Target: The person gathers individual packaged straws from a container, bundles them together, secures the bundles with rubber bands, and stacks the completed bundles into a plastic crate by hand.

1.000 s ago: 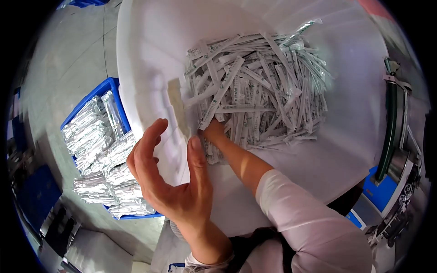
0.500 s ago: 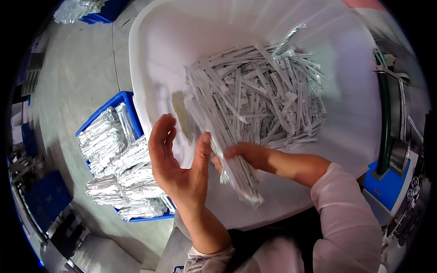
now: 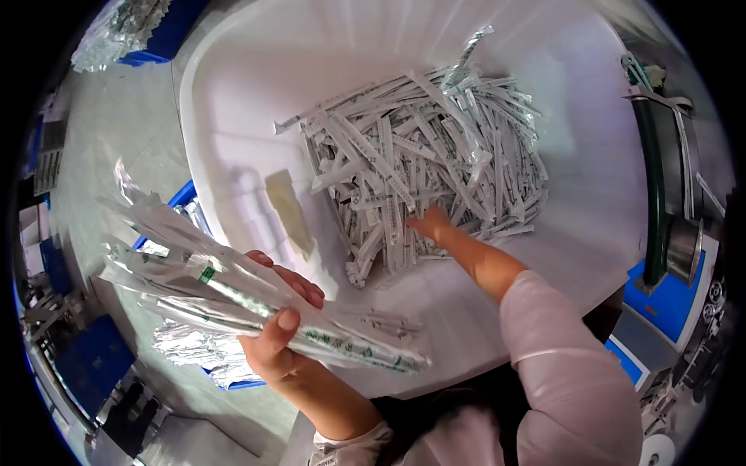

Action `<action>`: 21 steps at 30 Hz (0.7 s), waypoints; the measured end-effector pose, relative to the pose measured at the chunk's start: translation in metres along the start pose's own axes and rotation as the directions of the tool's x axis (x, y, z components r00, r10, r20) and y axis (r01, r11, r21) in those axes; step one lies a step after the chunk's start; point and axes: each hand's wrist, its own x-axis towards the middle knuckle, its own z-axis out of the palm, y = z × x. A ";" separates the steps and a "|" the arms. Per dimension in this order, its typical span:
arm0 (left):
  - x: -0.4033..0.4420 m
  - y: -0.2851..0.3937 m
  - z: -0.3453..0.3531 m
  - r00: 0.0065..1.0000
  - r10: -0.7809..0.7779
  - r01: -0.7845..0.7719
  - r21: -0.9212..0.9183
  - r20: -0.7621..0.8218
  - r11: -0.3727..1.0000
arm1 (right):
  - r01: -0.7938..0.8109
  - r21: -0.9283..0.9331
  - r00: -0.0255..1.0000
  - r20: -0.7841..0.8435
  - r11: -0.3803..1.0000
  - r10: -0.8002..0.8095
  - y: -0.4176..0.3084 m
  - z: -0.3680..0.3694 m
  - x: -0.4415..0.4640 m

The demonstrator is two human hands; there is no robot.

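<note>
My left hand (image 3: 276,330) is closed around a bundle of long, narrow clear-and-white packets (image 3: 233,283) with green print. The bundle lies slantwise across the palm at the white tub's left front, its far ends fanned out. Inside the large white tub (image 3: 233,101) is a loose heap of the same kind of packets (image 3: 443,147). My right hand (image 3: 429,223) reaches down to the near side of this heap, fingers curled against the packets; the fingertips are partly hidden among them.
A blue crate (image 3: 186,194) holding silvery packets (image 3: 194,349) stands on the floor to the left, partly covered by the bundle. A yellowish patch (image 3: 289,213) shows on the tub's left wall. Another blue bin (image 3: 167,35) is at the upper left; metal equipment (image 3: 684,248) stands at the right.
The bundle, earlier held by my right hand over the tub, is now in my left hand, further left. My left hand has closed, and my right hand has moved onto the heap.
</note>
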 end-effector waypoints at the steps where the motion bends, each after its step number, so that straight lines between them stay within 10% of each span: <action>1: 0.001 0.001 0.000 0.999 -0.024 0.024 0.012 0.022 1.000 | 0.021 0.010 0.997 -0.076 1.000 -0.020 0.013 0.019 0.012; 4: 0.003 -0.001 -0.004 0.999 -0.037 0.038 -0.031 0.031 0.999 | -0.138 0.035 0.964 -0.226 0.990 0.143 0.007 0.052 0.014; 8: 0.006 0.002 -0.011 0.999 -0.026 0.029 -0.127 0.026 0.991 | -0.054 -0.090 0.998 -0.015 0.995 0.053 0.005 0.019 0.005; 14: 0.007 0.000 -0.021 0.993 -0.062 0.086 -0.252 0.105 0.964 | 0.045 0.274 0.994 0.082 0.961 -0.070 0.028 -0.004 0.012; 17: 0.007 0.003 -0.021 0.986 -0.087 0.133 -0.361 0.141 0.923 | -0.295 0.513 0.926 0.360 0.806 0.110 -0.035 -0.065 -0.039; 21: 0.006 0.005 -0.022 0.962 -0.090 0.204 -0.464 0.257 0.862 | -0.237 0.326 0.766 0.642 0.915 -0.030 -0.057 -0.133 -0.090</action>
